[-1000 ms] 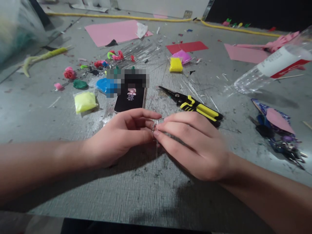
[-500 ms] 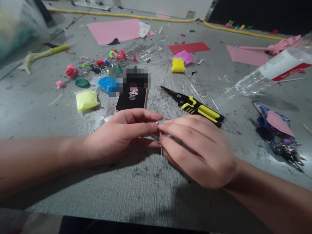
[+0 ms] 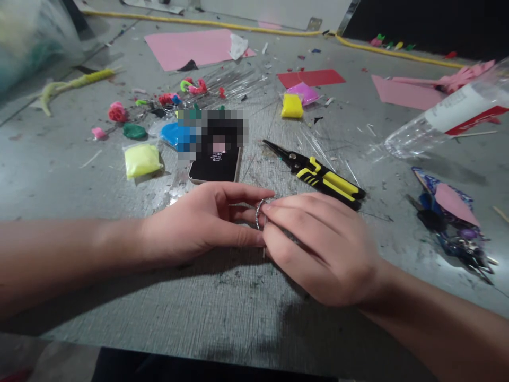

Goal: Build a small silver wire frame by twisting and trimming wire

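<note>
Between my two hands is a silvery twisted wire [image 3: 258, 213], bent in a curve, with a thin straight end pointing down below the fingers. My left hand [image 3: 202, 218] grips it from the left, thumb low and forefinger high. From the right, the fingertips of my right hand [image 3: 318, 244] pinch the wire and cover part of it. Just beyond the right hand lie black-and-yellow pliers [image 3: 318, 178], jaws pointing away to the left. A phone [image 3: 214, 164] with a lit screen lies beyond the left hand.
Packets of yellow clay [image 3: 142, 161] and blue clay [image 3: 175, 136] lie at the left, near small coloured flower shapes [image 3: 117, 112]. A clear bottle [image 3: 441, 119] lies on its side at the right. Pink paper [image 3: 191, 49] and a yellow cable [image 3: 207, 24] are at the back.
My left thumb has moved down and away from the forefinger, so more of the wire's curve shows. The right hand stays close to its former place, still pinching.
</note>
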Demonstrator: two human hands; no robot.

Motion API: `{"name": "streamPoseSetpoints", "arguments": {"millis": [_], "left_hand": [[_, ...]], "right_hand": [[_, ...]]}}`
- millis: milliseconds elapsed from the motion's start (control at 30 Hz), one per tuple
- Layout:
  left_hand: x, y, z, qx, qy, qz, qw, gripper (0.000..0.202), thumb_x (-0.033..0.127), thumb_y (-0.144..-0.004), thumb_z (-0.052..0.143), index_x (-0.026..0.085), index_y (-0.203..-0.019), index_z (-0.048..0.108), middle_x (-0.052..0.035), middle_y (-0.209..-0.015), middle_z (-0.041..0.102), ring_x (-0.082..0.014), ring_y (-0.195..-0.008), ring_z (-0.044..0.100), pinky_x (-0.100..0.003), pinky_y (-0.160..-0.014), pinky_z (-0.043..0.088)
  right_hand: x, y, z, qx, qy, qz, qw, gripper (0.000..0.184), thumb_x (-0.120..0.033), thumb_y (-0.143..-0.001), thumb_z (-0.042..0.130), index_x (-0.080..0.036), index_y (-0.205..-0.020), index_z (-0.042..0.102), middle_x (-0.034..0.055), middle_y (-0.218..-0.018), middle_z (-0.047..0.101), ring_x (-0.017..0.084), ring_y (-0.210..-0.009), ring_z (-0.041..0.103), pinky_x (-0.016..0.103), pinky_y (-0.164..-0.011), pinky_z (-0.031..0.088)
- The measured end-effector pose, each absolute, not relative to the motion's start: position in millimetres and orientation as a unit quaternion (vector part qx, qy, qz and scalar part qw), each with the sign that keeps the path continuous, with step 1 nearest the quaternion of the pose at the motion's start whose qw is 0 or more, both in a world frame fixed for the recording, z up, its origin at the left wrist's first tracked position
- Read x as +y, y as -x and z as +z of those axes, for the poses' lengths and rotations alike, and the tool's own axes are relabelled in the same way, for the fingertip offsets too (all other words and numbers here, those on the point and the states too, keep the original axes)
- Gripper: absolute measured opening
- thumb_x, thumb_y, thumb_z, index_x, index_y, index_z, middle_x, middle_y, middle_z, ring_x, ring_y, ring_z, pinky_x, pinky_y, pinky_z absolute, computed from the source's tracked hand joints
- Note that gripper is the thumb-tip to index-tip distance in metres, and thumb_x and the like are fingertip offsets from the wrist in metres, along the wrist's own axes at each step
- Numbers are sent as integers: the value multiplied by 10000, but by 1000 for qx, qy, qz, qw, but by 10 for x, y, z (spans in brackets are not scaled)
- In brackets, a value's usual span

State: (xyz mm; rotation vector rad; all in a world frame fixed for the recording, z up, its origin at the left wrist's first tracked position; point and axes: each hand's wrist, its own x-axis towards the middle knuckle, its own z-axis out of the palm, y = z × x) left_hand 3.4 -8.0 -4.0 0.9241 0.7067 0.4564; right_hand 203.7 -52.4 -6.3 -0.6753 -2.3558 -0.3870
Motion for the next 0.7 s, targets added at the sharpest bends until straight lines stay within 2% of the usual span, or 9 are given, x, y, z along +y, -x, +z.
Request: {"name": "streamPoseSetpoints", "arguments": {"millis": [167,367,567,700], "left_hand": [[-99,-36,-25,344,-445,219,797,449,19,-752,801,196,-1159,733,-28,-1064,784,-134,-1030,720,-190,-878,557],[-144,-81,21,366,-393,242,808,342,31,-766,763,163,-1078,714,-35,-930,787,-119,-824,727,-198,-751,551],[-166,-90,42,428,-376,246,785,273,144,-753,806,186,-1013,736,-37,-890,767,-141,-766,699,-224,-692,525],[-187,-103,66,435,-355,253,788,271,107,-731,798,166,-985,727,-47,-846,754,-159,-770,695,-250,-710,530]], "right_hand": [[-553,-2054,-57,-904,246,-153,315,148,-73,-920,556,-94,-901,702,169,-912,791,295,-878,761,430,-766,642],[-571,-2051,-57,-904,246,-139,322,155,-77,-923,546,-95,-907,699,174,-965,790,309,-934,759,427,-760,652],[-583,-2036,-50,-906,242,-129,323,175,-78,-932,539,-94,-916,713,163,-986,792,300,-964,758,417,-807,659],[-593,-2039,-46,-907,246,-119,321,142,-86,-911,575,-99,-917,717,153,-1004,793,300,-966,755,410,-806,655]]}}
